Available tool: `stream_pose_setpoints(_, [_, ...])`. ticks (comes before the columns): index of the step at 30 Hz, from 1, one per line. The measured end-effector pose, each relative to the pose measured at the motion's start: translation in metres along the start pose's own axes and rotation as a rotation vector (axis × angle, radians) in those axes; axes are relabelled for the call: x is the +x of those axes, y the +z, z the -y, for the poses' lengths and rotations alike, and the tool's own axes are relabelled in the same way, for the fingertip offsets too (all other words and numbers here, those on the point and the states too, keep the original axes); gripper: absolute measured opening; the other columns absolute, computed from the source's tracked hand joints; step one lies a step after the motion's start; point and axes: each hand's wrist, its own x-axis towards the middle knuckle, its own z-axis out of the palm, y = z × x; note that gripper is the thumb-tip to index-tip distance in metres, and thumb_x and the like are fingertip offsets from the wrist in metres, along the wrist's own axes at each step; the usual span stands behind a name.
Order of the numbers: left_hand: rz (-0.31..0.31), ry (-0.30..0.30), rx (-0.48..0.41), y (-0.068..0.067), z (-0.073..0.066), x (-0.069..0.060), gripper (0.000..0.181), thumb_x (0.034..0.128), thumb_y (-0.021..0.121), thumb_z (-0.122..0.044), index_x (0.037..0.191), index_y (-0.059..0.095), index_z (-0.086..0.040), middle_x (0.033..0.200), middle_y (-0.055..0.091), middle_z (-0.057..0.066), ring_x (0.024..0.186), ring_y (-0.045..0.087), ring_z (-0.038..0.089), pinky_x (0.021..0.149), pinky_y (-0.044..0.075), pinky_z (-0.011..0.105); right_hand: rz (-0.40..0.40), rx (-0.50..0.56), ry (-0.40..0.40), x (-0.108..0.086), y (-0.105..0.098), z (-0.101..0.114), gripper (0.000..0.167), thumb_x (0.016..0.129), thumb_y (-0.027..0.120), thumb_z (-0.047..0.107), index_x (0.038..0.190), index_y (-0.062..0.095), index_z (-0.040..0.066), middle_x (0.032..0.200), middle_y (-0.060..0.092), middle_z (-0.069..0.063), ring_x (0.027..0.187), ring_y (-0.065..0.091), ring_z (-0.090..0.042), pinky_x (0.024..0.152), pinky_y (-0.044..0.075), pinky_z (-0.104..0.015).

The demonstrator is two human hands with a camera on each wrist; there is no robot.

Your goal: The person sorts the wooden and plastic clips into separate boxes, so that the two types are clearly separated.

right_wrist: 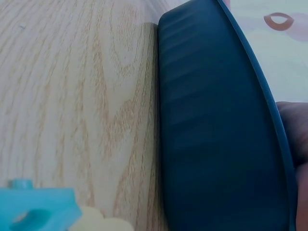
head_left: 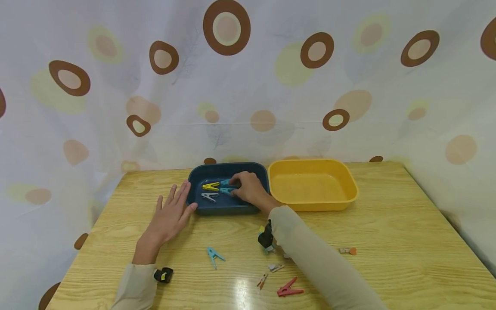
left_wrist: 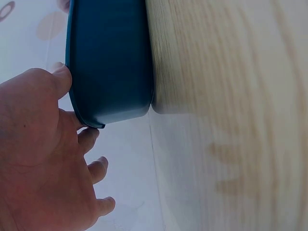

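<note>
A dark blue tray (head_left: 228, 210) holds a yellow clothespin (head_left: 211, 186), a grey clothespin (head_left: 209, 196) and two light blue clothespins. My right hand (head_left: 249, 188) reaches over its front rim, with thumb and finger pinching the lower light blue clothespin (head_left: 226, 190); the upper light blue clothespin (head_left: 224, 182) lies by the fingertip. My left hand (head_left: 170, 217) rests against the tray's left end, its fingers fairly straight and thumb at the rim. In the right wrist view the tray's wall (right_wrist: 216, 120) hides most of my right hand.
A yellow tray (head_left: 314, 206) stands right beside the blue one. Nearer on the wooden table (head_left: 186, 284) lie a light blue clothespin (head_left: 214, 255), a red clothespin (head_left: 289, 288) and several small wooden clips, one with an orange heart (head_left: 352, 251). A patterned cloth hangs behind.
</note>
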Motion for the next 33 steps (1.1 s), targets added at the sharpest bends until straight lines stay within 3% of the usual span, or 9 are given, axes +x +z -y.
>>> stream_pose_setpoints(12, [0.004, -0.004, 0.002, 0.0, 0.0, -0.001, 0.071, 0.1115, 0.033, -0.048, 0.165, 0.012, -0.006, 0.172, 0.01, 0.011, 0.156, 0.005, 0.041, 0.117, 0.001, 0.072, -0.056, 0.024, -0.06, -0.002, 0.001, -0.001, 0.027, 0.093, 0.076, 0.005, 0.119, 0.073, 0.002, 0.113, 0.072, -0.01, 0.096, 0.068, -0.023, 0.087, 0.057, -0.036])
stream_pose_setpoints(22, [0.008, -0.001, 0.006, 0.0, -0.001, -0.001, 0.071, 0.1115, 0.033, -0.048, 0.165, 0.012, -0.006, 0.172, 0.01, 0.012, 0.156, 0.005, 0.041, 0.117, 0.001, 0.071, -0.125, 0.062, -0.109, -0.016, -0.004, 0.003, 0.027, 0.092, 0.077, 0.006, 0.119, 0.072, 0.0, 0.111, 0.072, -0.011, 0.097, 0.068, -0.025, 0.087, 0.057, -0.039])
stream_pose_setpoints(33, [0.007, 0.0, 0.014, 0.0, 0.001, -0.001, 0.071, 0.1116, 0.032, -0.048, 0.166, 0.01, -0.008, 0.172, 0.009, 0.011, 0.156, 0.004, 0.041, 0.117, 0.001, 0.072, -0.105, 0.126, -0.118, -0.034, -0.011, 0.007, 0.025, 0.095, 0.074, 0.009, 0.12, 0.072, 0.003, 0.116, 0.071, -0.013, 0.101, 0.066, -0.026, 0.088, 0.056, -0.041])
